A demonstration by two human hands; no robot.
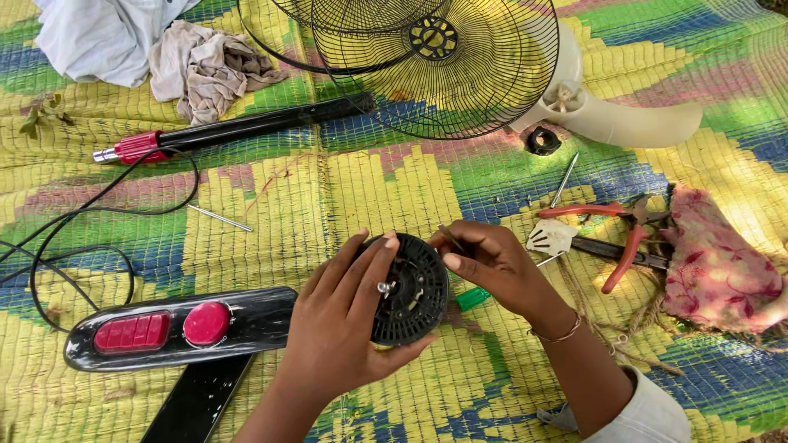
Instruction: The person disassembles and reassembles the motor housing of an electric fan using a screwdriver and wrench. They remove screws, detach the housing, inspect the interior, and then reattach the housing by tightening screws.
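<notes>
At centre, near the viewer: both hands on a black round motor housing [410,289], over a woven mat [361,189].

Left hand [341,324] cups the housing from below, fingers curled over its rim, keeping the shaft face up. Right hand [492,264] is closed around a green-handled screwdriver [470,298], tip at the housing's edge. At 9 o'clock lies a black control panel [176,326] with red buttons. At 3 o'clock, red-handled pliers [628,238] rest within reach beside a floral cloth [714,271]. At 12 o'clock sit the fan guard [435,61] and cream fan neck [624,119]. No labels are legible.

Soft dappled daylight, sharp focus, slight bending at edges
</notes>
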